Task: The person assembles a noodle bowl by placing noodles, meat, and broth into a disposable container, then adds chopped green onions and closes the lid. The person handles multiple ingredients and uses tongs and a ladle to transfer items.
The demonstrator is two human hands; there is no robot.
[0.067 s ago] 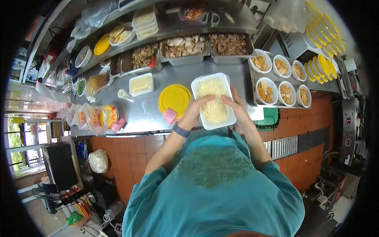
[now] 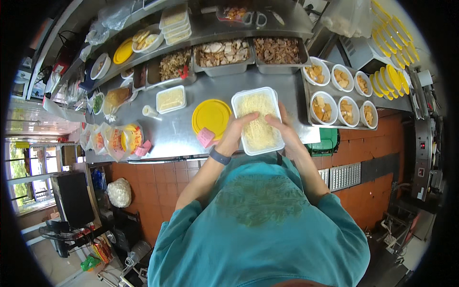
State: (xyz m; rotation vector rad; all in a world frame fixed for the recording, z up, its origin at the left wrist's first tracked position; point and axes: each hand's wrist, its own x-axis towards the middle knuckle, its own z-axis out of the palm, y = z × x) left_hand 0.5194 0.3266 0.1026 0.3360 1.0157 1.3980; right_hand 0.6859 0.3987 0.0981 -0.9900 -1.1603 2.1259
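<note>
Just in front of my body, both hands hold a white rectangular tub filled with pale, thin strands that look like noodles. My left hand grips its left side and my right hand its right side. Both thumbs lie over the rim and touch the strands; the other fingers are mostly hidden beneath the tub. To the left of my left hand, a round yellow lid lies on the steel counter, with a pink paper slip at its near edge.
Another tub of strands stands on the counter to the left. Steel pans of chopped food line the back. On the right, a tray bears several white bowls. Bagged bowls sit at the far left.
My right thumb has shifted slightly left over the strands. The tub is held in almost the same place.
</note>
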